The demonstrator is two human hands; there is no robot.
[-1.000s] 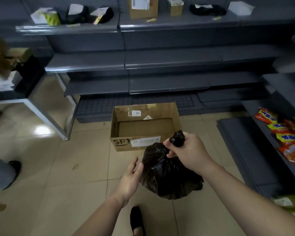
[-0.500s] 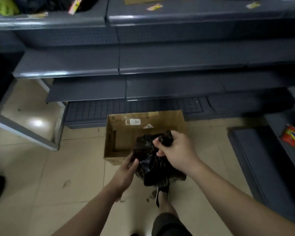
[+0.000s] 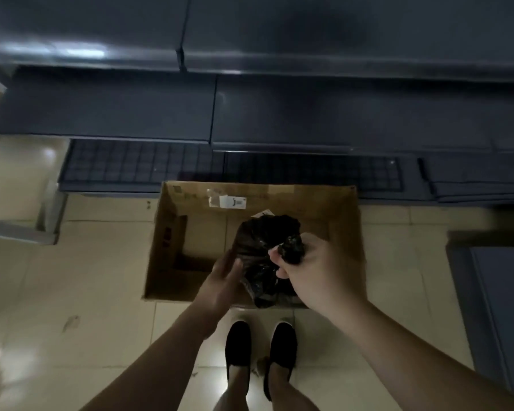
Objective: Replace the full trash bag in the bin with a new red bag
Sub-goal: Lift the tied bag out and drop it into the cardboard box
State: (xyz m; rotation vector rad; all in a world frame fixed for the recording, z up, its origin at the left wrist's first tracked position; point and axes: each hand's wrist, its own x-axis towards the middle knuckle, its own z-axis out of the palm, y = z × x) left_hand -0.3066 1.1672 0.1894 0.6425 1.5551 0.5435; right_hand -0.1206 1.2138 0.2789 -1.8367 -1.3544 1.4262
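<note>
Presently, right hand [image 3: 318,274] is gripping the knotted neck of the black trash bag [image 3: 263,256] over the cardboard box [image 3: 172,247]; left hand [image 3: 220,280] is lying flat, fingers spread, against its side.

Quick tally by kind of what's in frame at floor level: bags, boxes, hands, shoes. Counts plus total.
Black trash bag: 1
Cardboard box: 1
Hands: 2, left hand and right hand
Black shoes: 2, at and
Total: 6
</note>
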